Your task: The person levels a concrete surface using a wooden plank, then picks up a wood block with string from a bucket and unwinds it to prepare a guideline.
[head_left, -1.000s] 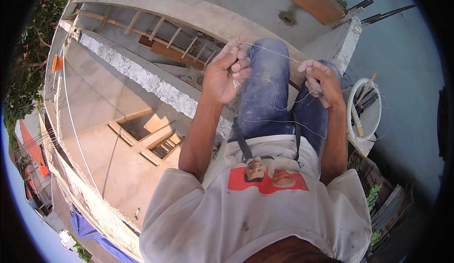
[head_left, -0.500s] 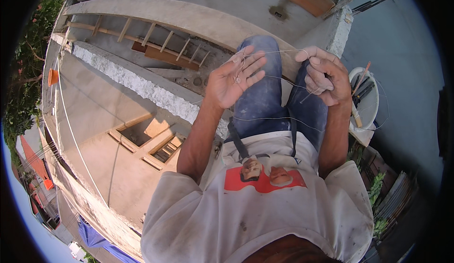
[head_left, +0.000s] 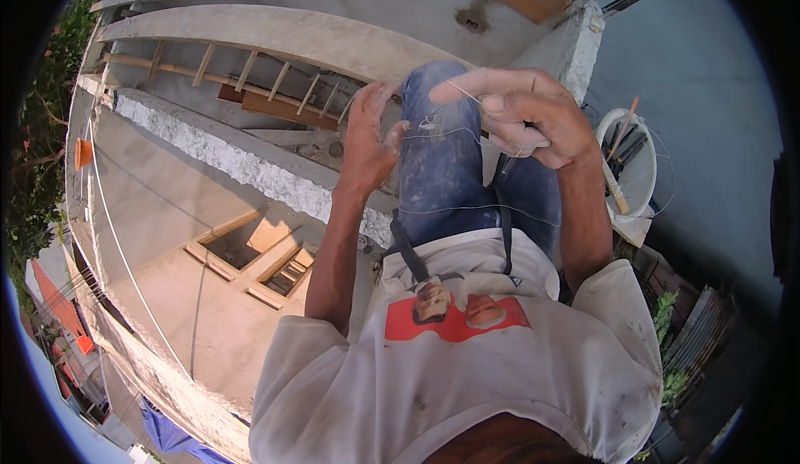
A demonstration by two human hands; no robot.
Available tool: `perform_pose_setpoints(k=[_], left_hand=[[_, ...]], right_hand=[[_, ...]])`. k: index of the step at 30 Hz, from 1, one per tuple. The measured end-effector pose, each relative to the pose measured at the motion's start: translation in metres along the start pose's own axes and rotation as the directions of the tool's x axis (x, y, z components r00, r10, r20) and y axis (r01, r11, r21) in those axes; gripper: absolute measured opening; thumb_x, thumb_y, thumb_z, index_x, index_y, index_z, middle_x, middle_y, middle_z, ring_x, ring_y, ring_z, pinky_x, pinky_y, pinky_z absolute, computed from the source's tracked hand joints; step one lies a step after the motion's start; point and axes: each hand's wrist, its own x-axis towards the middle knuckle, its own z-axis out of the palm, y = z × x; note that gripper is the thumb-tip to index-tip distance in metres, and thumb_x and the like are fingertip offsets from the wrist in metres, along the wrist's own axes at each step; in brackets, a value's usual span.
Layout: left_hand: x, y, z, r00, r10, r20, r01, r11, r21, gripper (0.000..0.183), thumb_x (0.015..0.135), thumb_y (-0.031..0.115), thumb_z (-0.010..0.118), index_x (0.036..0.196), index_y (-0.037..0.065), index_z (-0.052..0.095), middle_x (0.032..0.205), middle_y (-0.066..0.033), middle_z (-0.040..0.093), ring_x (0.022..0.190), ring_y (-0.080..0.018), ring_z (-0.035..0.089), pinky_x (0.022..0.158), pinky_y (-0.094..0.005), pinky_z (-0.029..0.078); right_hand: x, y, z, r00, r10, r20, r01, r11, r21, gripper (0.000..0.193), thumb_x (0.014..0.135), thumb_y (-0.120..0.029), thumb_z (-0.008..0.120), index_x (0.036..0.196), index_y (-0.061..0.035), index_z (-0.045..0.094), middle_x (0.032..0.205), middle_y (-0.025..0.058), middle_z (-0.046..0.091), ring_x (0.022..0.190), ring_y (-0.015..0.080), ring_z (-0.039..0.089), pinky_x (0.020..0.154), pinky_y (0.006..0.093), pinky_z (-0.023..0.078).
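A thin pale string [head_left: 454,133] crosses above my jeans [head_left: 442,176] in loose loops, with a small tangle in front of the left thigh. Another length of it sags across my lap. My right hand [head_left: 529,118] pinches the string between thumb and fingers, its index finger stretched out to the left. A thin nail-like piece [head_left: 506,166] shows just below that hand; whether the fingers hold it is unclear. Left of the knees, my left hand [head_left: 372,135] is raised with fingers curved and thumb apart, and nothing shows gripped in it.
A white bucket [head_left: 652,172] of tools stands at my right. Beneath my legs runs a concrete beam [head_left: 317,37]. A wooden ladder [head_left: 246,70] lies below on the left, beyond a rough wall top [head_left: 217,149]. Framed openings [head_left: 250,255] sit lower left.
My left hand has turned from an open palm to curved fingers and moved slightly left and down. My right hand has shifted left, its index finger now extended. The string tangle now hangs between the hands.
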Motion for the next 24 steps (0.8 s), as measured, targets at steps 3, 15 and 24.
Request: perform_pose_setpoints(k=[3, 15, 24], left_hand=[[0.022, 0.031, 0.008, 0.983, 0.180, 0.040, -0.171, 0.971, -0.164, 0.051, 0.078, 0.009, 0.078, 0.128, 0.011, 0.067, 0.150, -0.0108, 0.051, 0.142, -0.0319, 0.043, 0.119, -0.0460, 0.035], [0.048, 0.056, 0.040, 0.959, 0.282, -0.029, -0.271, 0.881, -0.387, 0.065, 0.074, 0.011, 0.080, 0.137, 0.010, 0.060, 0.153, -0.0101, 0.047, 0.142, -0.0308, 0.043, 0.118, -0.0463, 0.037], [0.065, 0.038, 0.063, 0.949, 0.183, 0.256, 0.028, 0.762, -0.647, 0.015, 0.099, 0.013, 0.065, 0.098, 0.002, 0.075, 0.107, -0.0112, 0.074, 0.106, -0.0196, 0.066, 0.098, -0.0373, 0.050]], right_hand=[[0.002, -0.001, 0.003, 1.000, 0.002, 0.030, -0.003, 1.000, 0.030, 0.048, 0.099, -0.016, 0.053, 0.134, 0.0174, 0.054, 0.048, -0.0080, 0.039, 0.040, 0.0011, 0.031, 0.040, 0.0201, 0.027], [-0.031, -0.024, -0.017, 0.998, -0.063, -0.032, 0.070, 0.941, 0.330, 0.056, 0.101, -0.007, 0.042, 0.144, 0.0257, 0.028, 0.047, -0.0067, 0.040, 0.036, 0.0014, 0.029, 0.039, 0.0208, 0.023], [-0.045, -0.026, -0.027, 0.970, -0.206, -0.128, 0.240, 0.879, 0.413, 0.056, 0.100, -0.006, 0.040, 0.145, 0.0258, 0.027, 0.047, -0.0064, 0.040, 0.036, 0.0026, 0.029, 0.037, 0.0226, 0.022]])
